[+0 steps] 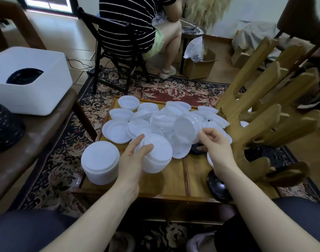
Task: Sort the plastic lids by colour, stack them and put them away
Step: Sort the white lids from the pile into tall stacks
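Note:
A heap of several loose white plastic lids (164, 117) covers the far half of a low wooden table (166, 180). My left hand (132, 160) holds a short stack of white lids (156, 153) tilted above the table, with my fingers against its left side. A taller upright stack of white lids (100, 161) stands at the table's left front corner. My right hand (216, 145) pinches the edge of a tilted white lid (185, 130) at the heap's near right. Black lids (217, 184) lie at the table's right front, and another black lid (195, 149) shows partly under the heap.
A wooden rack (264, 113) with slanted arms stands right of the table. A white box (28, 79) with a dark opening sits on a brown bench at left. A person in a striped top sits on a black chair (110, 57) beyond. A cardboard box (199, 64) stands behind.

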The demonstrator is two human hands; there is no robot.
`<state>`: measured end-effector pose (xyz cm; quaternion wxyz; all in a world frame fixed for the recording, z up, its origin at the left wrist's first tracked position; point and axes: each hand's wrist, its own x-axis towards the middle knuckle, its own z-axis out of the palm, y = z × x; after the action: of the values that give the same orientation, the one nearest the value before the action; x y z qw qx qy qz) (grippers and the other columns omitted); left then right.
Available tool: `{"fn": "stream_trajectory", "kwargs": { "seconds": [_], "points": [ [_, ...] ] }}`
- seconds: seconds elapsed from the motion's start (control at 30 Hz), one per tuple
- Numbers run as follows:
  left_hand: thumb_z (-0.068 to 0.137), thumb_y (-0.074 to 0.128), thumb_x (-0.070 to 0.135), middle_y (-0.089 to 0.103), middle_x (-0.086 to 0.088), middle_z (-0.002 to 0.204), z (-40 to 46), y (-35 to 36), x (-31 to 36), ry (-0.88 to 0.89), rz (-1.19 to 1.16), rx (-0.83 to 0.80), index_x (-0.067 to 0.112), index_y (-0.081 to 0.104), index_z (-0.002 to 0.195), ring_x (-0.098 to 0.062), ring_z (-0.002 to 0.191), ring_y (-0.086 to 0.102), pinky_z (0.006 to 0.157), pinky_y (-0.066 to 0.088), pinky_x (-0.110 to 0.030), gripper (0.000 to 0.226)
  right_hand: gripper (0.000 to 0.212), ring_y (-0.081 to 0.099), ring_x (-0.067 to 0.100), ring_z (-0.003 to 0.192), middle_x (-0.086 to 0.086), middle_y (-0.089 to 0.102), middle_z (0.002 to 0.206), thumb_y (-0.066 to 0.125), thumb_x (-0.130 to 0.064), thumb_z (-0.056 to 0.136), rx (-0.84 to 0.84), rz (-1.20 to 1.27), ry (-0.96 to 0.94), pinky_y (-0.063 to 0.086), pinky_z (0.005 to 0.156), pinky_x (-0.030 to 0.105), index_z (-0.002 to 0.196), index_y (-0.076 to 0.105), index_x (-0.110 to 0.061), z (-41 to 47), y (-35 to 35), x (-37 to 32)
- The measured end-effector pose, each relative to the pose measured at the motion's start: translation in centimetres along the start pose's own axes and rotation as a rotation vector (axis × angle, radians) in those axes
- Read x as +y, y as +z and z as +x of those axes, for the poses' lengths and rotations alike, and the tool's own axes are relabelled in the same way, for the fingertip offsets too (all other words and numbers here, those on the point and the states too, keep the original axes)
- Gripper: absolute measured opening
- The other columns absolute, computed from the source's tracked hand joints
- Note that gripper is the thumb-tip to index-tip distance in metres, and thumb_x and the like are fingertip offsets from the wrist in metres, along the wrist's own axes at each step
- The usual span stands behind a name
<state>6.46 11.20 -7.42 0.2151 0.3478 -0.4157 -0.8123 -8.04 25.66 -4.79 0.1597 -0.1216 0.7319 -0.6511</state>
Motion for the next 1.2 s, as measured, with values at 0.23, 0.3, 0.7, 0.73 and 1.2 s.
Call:
{"fn": "stream_trajectory", "kwargs": {
  "seconds": [0.23,0.3,0.7,0.73,1.2],
  "points": [
    [0.082,0.076,0.023,0.059,0.006,0.135,0.1,0.1,-0.3,-0.021,0.024,-0.047,0.045,0.071,0.105,-0.022,0.122,0.057,0.101,0.05,-0.051,0.033,0.028,0.069,0.016,0.085,0.005,0.07,0.103,0.049,-0.009,0.1,-0.209,0.533,0.298,0.058,0.069,0.027,0.126,0.058,-0.005,0.1,-0.6,-0.6],
    [0.079,0.079,0.026,0.06,0.006,0.135,0.1,0.2,-0.3,-0.033,0.016,-0.068,0.045,0.07,0.107,-0.021,0.122,0.058,0.098,0.053,-0.049,0.035,0.04,0.068,0.02,0.091,0.012,0.065,0.113,0.051,-0.002,0.096,-0.253,0.534,0.302,0.059,0.072,0.03,0.136,0.049,-0.003,-0.1,-0.5,-0.7],
    [0.062,0.084,0.035,0.068,0.005,0.126,-0.4,0.4,-0.2,-0.086,0.02,-0.137,0.038,0.071,0.117,-0.022,0.116,0.064,0.097,0.054,-0.05,0.056,0.066,0.064,0.015,0.079,0.003,0.064,0.112,0.084,-0.032,0.064,-0.48,-0.2,0.086,0.053,0.065,0.024,0.124,0.056,-0.031,-2.2,-0.1,-1.7],
    [0.062,0.087,0.033,0.069,0.004,0.126,-0.4,0.4,-0.1,-0.089,0.023,-0.146,0.037,0.071,0.118,-0.023,0.115,0.065,0.096,0.055,-0.05,0.058,0.063,0.065,0.01,0.083,-0.002,0.061,0.117,0.084,-0.037,0.064,-0.476,-0.255,0.047,0.052,0.068,0.022,0.12,0.056,-0.034,-2.2,-0.1,-1.5],
    [0.074,0.075,0.029,0.066,-0.002,0.129,-0.3,0.2,-0.1,-0.111,-0.027,-0.096,0.032,0.068,0.12,-0.028,0.117,0.063,0.091,0.056,-0.048,0.046,0.088,0.035,-0.007,0.134,-0.033,0.036,0.143,0.082,-0.052,0.069,-0.652,-0.503,-0.181,0.042,0.11,0.037,0.141,0.031,-0.057,-2.8,0.1,0.1]
  ]
}}
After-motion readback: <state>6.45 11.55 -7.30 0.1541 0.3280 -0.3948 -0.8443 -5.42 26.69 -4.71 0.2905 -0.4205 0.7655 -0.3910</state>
